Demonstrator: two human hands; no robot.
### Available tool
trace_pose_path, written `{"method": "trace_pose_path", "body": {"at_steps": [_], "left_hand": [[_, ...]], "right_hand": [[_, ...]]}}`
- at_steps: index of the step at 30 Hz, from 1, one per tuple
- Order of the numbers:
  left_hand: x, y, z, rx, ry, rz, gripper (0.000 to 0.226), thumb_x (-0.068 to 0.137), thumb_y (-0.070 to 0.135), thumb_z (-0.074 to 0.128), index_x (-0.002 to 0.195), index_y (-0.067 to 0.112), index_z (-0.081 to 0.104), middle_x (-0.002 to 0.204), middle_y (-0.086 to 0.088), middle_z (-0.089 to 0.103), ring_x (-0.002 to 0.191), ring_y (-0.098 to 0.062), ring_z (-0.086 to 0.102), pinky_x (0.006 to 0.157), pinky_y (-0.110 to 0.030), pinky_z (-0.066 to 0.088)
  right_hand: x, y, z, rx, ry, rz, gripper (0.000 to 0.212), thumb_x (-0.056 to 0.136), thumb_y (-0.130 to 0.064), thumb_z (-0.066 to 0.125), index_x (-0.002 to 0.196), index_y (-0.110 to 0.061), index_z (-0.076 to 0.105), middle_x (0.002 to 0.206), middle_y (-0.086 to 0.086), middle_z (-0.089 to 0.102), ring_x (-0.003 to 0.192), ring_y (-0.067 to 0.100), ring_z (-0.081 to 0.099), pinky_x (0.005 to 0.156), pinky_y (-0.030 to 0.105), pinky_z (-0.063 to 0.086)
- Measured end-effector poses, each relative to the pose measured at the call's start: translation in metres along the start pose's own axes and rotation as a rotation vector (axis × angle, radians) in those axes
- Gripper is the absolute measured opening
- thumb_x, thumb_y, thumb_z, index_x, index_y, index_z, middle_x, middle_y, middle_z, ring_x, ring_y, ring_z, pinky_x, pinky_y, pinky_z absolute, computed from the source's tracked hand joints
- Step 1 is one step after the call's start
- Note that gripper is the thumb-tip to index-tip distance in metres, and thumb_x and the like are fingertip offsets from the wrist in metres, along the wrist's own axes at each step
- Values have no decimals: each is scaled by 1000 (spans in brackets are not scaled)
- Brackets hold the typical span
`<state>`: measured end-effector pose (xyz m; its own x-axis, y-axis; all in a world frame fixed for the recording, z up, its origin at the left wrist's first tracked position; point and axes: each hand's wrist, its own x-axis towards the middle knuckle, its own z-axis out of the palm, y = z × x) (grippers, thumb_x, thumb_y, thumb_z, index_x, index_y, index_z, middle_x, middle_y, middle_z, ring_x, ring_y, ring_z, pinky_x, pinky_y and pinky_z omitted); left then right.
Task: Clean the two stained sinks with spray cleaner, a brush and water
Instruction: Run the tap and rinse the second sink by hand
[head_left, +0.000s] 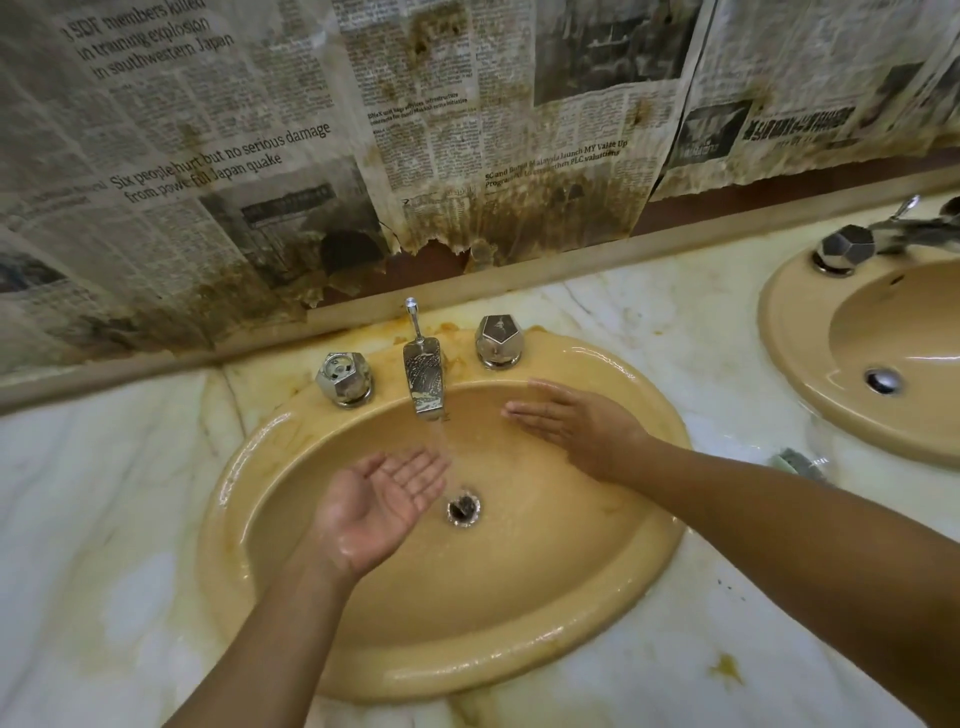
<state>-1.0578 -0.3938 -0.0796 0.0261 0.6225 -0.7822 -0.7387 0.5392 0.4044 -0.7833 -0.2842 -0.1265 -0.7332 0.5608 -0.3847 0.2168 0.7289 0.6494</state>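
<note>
A wet tan oval sink (519, 639) fills the middle of the head view. Water runs from its chrome tap (425, 376) toward the drain (463, 508). My left hand (382, 504) is cupped palm up in the bowl, its fingertips at the stream. My right hand (576, 423) lies flat, palm down, with straight fingers on the bowl's right inner wall. Neither hand holds anything. A second tan sink (795, 374) sits at the right edge, partly cut off. No spray bottle or brush is in view.
Two faceted chrome knobs flank the tap, the left knob (345, 379) and the right knob (498, 340). The marble counter (104, 493) carries orange stains behind the tap. Stained newspaper (311, 156) covers the wall. A small greenish object (795, 462) lies between the sinks.
</note>
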Motion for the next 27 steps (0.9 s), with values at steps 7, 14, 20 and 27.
{"method": "trace_pose_path", "body": {"at_steps": [7, 14, 20, 27], "left_hand": [[5, 10, 31, -8, -11, 23, 54, 113, 31, 28, 154, -2, 39, 140, -32, 59, 135, -44, 54, 117, -55, 38], [6, -7, 49, -89, -137, -55, 62, 114, 36, 23, 141, -14, 48, 140, -37, 57, 138, -47, 51, 120, -53, 35], [15, 14, 1, 16, -58, -33, 56, 113, 30, 28, 146, -13, 42, 148, -36, 50, 142, -47, 46, 122, -54, 32], [11, 3, 45, -91, -156, -31, 70, 112, 48, 18, 148, -7, 45, 142, -31, 59, 138, -44, 53, 121, -52, 36]], "right_hand": [[-42, -38, -19, 681, -610, -6, 81, 99, -67, 24, 165, -20, 14, 173, 5, 5, 159, 24, 4, 127, 51, 3], [-35, -61, -22, 795, -674, -144, 87, 88, -75, 25, 162, -29, 26, 171, -1, 16, 157, 24, 16, 125, 53, 13], [-27, -16, 6, 263, -194, 61, 70, 106, -46, 11, 160, -12, -18, 166, 1, -28, 155, 17, -24, 126, 45, -11], [-27, -29, 0, 296, -261, -41, 65, 106, -37, 15, 163, -12, -4, 170, 2, -18, 157, 18, -19, 125, 49, -14]]}}
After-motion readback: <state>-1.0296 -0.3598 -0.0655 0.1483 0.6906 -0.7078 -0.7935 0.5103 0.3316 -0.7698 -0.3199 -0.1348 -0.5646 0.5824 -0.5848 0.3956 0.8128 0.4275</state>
